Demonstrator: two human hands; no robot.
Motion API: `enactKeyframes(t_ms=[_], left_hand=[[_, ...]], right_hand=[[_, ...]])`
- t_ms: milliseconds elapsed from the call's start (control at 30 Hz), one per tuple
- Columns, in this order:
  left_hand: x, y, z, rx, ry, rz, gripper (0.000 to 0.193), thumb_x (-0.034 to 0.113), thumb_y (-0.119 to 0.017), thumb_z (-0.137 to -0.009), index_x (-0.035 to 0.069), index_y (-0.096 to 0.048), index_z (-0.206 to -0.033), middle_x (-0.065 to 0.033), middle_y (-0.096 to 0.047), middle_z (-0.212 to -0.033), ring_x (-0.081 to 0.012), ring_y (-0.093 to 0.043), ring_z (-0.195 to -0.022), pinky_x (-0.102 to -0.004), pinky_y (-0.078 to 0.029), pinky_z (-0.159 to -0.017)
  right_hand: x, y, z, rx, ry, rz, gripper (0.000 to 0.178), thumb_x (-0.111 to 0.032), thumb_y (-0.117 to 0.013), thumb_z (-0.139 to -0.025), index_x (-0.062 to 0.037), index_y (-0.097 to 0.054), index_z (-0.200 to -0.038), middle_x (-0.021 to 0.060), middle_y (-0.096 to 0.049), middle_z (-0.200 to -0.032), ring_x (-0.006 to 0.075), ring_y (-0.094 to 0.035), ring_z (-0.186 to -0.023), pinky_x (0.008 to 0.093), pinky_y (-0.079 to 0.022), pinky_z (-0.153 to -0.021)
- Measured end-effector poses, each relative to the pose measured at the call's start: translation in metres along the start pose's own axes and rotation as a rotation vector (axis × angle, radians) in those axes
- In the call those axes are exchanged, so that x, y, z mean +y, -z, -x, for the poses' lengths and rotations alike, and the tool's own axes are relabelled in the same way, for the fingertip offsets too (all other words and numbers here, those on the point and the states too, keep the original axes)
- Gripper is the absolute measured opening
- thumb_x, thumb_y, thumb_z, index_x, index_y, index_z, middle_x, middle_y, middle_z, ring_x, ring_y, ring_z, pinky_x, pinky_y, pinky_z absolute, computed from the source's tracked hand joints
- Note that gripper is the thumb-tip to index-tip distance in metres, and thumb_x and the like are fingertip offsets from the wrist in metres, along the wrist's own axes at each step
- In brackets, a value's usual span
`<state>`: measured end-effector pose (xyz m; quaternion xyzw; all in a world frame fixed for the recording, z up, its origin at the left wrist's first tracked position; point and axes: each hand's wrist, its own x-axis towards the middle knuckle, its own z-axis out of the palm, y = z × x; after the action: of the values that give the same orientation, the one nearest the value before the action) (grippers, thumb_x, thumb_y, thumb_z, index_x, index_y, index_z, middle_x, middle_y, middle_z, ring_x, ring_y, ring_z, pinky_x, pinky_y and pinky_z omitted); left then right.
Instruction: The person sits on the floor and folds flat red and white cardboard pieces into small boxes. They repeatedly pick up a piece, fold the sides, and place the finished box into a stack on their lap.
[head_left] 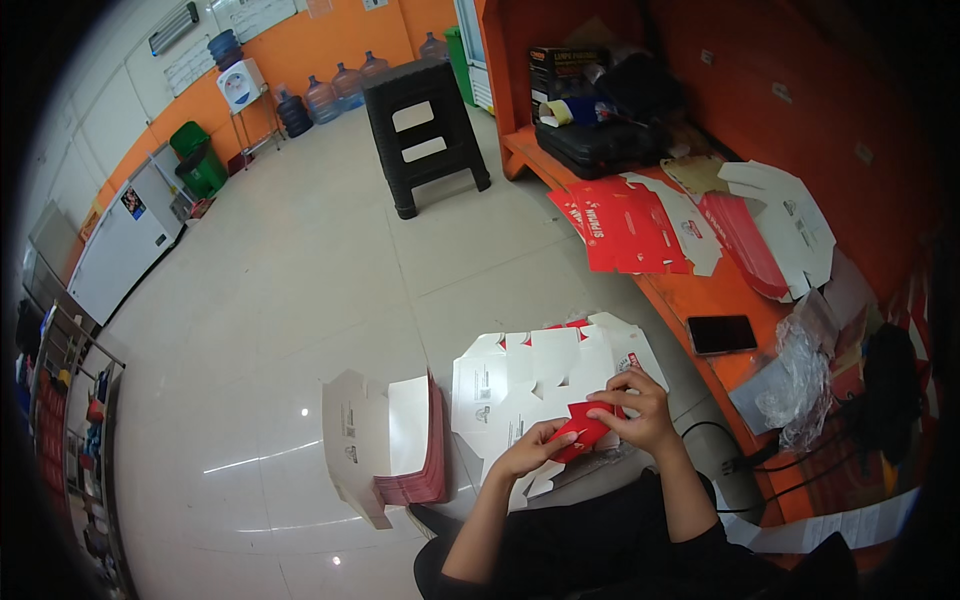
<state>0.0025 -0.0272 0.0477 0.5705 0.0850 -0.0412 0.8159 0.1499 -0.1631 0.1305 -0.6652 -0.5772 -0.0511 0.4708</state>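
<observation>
I saw left hand and right hand fingers pinching a red flap | carton blank barely folded | flat stack at 9 o'clock unfolded

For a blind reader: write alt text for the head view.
Seen from above, a person's left hand and right hand fold a red flap of a flat white carton blank on their lap. A stack of flat blanks stands on the floor; more lie on an orange counter beside a phone.

Single head-worn fisheye looks steeply down, close over the lap.
</observation>
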Motion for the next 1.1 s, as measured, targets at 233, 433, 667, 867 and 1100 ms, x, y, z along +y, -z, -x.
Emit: enactKeyframes(t_ms=[233,433,667,867,1100], left_hand=[[-0.005,0.008,-0.001,0.059,-0.096,-0.068,0.022,0.014,-0.059,-0.089,0.002,-0.052,-0.106,-0.0022,-0.062,-0.096,-0.0064,-0.057,-0.086,-0.0205,-0.046,-0.074],[0.002,0.006,0.003,0.127,-0.111,-0.074,0.024,0.008,-0.061,-0.087,0.005,-0.050,-0.108,-0.0001,-0.062,-0.095,-0.0036,-0.054,-0.081,-0.0177,-0.043,-0.064],[0.025,-0.002,0.014,0.216,-0.080,-0.275,0.025,0.012,-0.064,-0.085,0.002,-0.051,-0.104,-0.0038,-0.065,-0.086,-0.0066,-0.058,-0.079,-0.0190,-0.044,-0.070],[0.018,0.028,0.025,0.436,-0.163,0.168,0.037,0.035,-0.048,-0.094,0.000,-0.058,-0.105,-0.0060,-0.064,-0.087,-0.0081,-0.058,-0.072,-0.0213,-0.046,-0.068],[0.040,0.018,0.038,0.502,-0.371,0.357,0.040,0.034,-0.045,-0.096,-0.002,-0.057,-0.109,-0.0048,-0.063,-0.095,-0.0090,-0.058,-0.080,-0.0239,-0.047,-0.073]], right_hand=[[-0.004,-0.011,0.009,-0.160,0.052,-0.009,0.020,-0.003,-0.071,-0.065,-0.0125,-0.070,-0.083,0.0023,-0.056,-0.074,0.0171,-0.056,-0.069,0.0280,-0.047,-0.058],[-0.010,-0.021,0.007,-0.172,0.028,0.015,0.018,-0.004,-0.071,-0.066,-0.0125,-0.071,-0.081,0.0023,-0.056,-0.082,0.0157,-0.053,-0.068,0.0277,-0.045,-0.058],[-0.027,-0.022,-0.001,-0.200,0.088,0.107,0.027,-0.011,-0.068,-0.075,-0.0124,-0.067,-0.102,0.0087,-0.056,-0.096,0.0224,-0.057,-0.078,0.0307,-0.049,-0.066],[-0.067,-0.040,0.058,0.049,-0.202,-0.447,0.020,-0.019,-0.062,-0.085,-0.0021,-0.065,-0.096,0.0124,-0.062,-0.090,0.0165,-0.058,-0.074,0.0265,-0.046,-0.065],[-0.135,-0.095,0.083,-0.374,-1.132,-2.300,0.081,-0.067,-0.021,-0.087,-0.0005,-0.040,-0.128,0.0115,-0.055,-0.100,0.0197,-0.055,-0.081,0.0293,-0.045,-0.070]])
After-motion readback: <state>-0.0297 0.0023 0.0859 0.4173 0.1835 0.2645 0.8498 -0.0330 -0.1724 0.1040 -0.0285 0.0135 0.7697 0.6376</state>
